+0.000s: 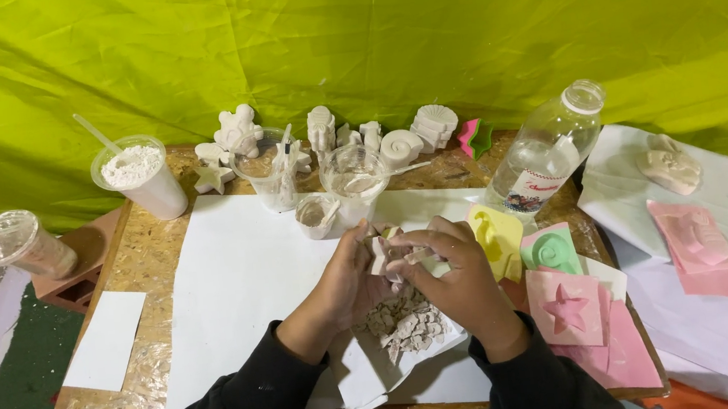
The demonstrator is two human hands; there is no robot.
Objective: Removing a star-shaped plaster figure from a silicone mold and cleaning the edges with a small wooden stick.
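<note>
My left hand [345,281] and my right hand [449,272] meet over the middle of the wooden table [142,257], both closed on a small white plaster piece [385,252]. Right below them lies a pile of broken plaster bits [405,323] on a folded white paper [360,374]. A large white sheet [235,274] covers the table under my arms. Black sleeves cover both forearms.
At the back stand a cup of white powder [140,175], clear cups [352,178], a small white cup [318,214] and several white plaster figures [237,135]. A clear plastic bottle [549,149] leans right. Yellow, green and pink moulds [565,300] lie right of my hands. Green sheeting behind.
</note>
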